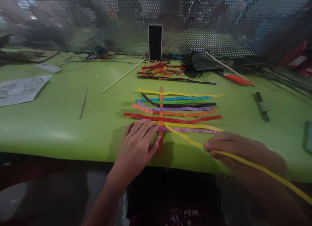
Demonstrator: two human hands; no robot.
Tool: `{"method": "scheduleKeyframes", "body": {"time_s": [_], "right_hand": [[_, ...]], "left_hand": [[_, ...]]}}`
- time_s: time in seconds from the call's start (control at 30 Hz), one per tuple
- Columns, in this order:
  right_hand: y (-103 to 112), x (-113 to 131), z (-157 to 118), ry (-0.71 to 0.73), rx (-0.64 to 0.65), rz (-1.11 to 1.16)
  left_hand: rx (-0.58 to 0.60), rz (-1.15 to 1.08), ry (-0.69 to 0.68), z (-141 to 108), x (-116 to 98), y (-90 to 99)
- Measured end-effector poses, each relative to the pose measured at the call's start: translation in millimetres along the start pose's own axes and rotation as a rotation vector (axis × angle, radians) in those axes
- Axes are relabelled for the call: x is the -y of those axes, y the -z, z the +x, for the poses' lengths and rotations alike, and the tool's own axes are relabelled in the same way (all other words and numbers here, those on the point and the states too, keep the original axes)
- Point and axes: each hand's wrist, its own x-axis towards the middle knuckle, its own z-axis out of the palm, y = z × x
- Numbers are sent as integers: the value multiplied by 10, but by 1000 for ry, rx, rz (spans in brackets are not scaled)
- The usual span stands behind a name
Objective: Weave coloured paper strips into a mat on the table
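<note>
My right hand (243, 151) pinches a long yellow strip (185, 137), whose tail runs past the hand to the lower right. Its other end reaches a crosswise orange strip (161, 102) near my left hand (137, 143). That left hand lies over the left ends of the nearest strips, thumb apart from the fingers, fingertips pressed down. Several coloured strips cross the orange one, among them a red strip (180, 119), a blue strip (187, 98) and a pink strip (190, 130). What lies under my left fingers is partly hidden.
A phone (155, 42) stands upright at the back, with a pile of strip scraps (162, 69) before it. To the right are a marker (262, 106) and a red-handled tool (237, 79). Thin sticks (123, 76) and a printed sheet (23, 87) lie left. A perforated metal panel (122, 21) backs the green table (68, 131).
</note>
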Motion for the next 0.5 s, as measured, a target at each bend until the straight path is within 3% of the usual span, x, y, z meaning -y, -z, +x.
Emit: {"method": "scheduleKeyframes", "body": {"time_s": [0.5], "right_hand": [[-13,56,68,60,0,75]], "left_hand": [[-41,1,-34,-52,16,-3]]}}
